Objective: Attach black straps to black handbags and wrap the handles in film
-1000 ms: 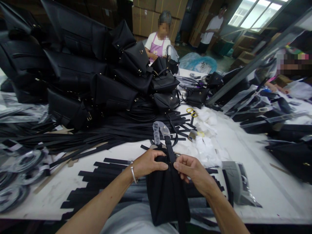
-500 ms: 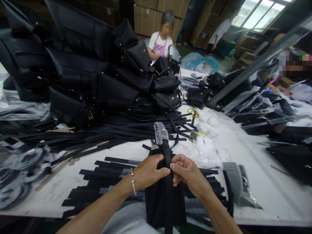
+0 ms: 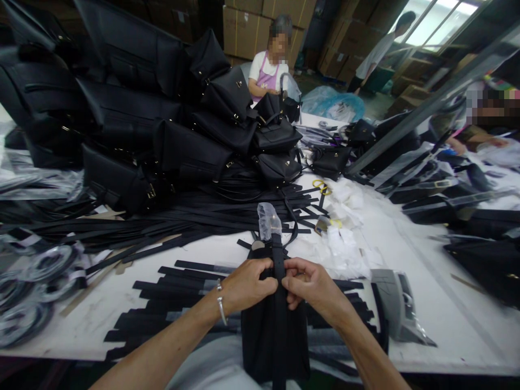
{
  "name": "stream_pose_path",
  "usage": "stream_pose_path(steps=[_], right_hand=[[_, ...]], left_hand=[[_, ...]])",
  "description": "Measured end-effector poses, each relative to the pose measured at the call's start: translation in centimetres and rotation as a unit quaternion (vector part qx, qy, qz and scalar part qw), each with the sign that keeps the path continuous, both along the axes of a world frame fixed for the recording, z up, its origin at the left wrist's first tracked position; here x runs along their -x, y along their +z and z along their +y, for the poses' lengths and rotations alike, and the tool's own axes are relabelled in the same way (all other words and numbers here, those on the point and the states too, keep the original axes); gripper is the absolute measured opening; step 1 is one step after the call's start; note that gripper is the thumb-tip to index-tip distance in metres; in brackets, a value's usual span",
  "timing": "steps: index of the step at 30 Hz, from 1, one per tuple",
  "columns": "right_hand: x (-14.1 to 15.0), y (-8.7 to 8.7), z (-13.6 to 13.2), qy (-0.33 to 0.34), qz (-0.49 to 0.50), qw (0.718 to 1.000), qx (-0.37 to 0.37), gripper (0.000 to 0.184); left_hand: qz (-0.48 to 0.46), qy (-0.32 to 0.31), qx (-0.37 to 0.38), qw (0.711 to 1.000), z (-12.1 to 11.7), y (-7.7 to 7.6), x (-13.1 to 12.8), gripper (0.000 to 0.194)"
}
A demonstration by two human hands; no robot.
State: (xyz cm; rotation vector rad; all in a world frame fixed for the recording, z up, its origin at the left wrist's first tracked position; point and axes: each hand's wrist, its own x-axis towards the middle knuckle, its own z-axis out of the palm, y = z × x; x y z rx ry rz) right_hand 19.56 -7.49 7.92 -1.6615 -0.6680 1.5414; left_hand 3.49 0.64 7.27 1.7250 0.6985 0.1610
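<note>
A black bag point(image 3: 260, 338) stands between my forearms at the table's front edge. Down its middle runs a black strap point(image 3: 278, 303). My left hand point(image 3: 254, 281) pinches the strap's left edge, thumb and forefinger closed on it. On the opposite edge, my right hand point(image 3: 309, 281) grips the same strap between thumb and curled fingers. Just beyond the hands, clear plastic wrap point(image 3: 268, 221) covers the bag's handle. Beneath the bag and my wrists lie several black strips point(image 3: 150, 309), partly hidden by my arms.
Black bags point(image 3: 190, 154) are heaped at the back left, above a bundle of long straps point(image 3: 195, 216). White paper pieces point(image 3: 343, 244), yellow-handled scissors point(image 3: 322, 187) and a grey tape dispenser point(image 3: 392, 303) lie rightward. Plastic-wrapped rings point(image 3: 49, 265) sit left. Co-workers point(image 3: 268, 70) are behind.
The bag has turned slightly and the strap now runs straighter up its middle. Both hands keep hold of the strap, the left thumb drawn in. A person at the back has moved right.
</note>
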Motion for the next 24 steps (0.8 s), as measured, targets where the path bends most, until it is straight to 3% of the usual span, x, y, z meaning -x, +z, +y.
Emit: stream_pose_path(steps=[6,17,24], right_hand=[[0.01,-0.09,0.23,0.002,-0.006,1.0,0.01,0.034],[-0.85,-0.42,-0.49,0.025,0.069,0.997,-0.02,0.039],[-0.22,-0.48,-0.4,0.027,0.02,0.999,-0.018,0.037]], left_hand=[[-0.002,-0.014,0.003,1.0,-0.07,0.03,0.17,0.023],[-0.002,-0.016,0.025,1.0,0.6,-0.16,0.53,0.022],[0.001,-0.024,0.01,1.0,0.56,-0.38,0.49,0.022]])
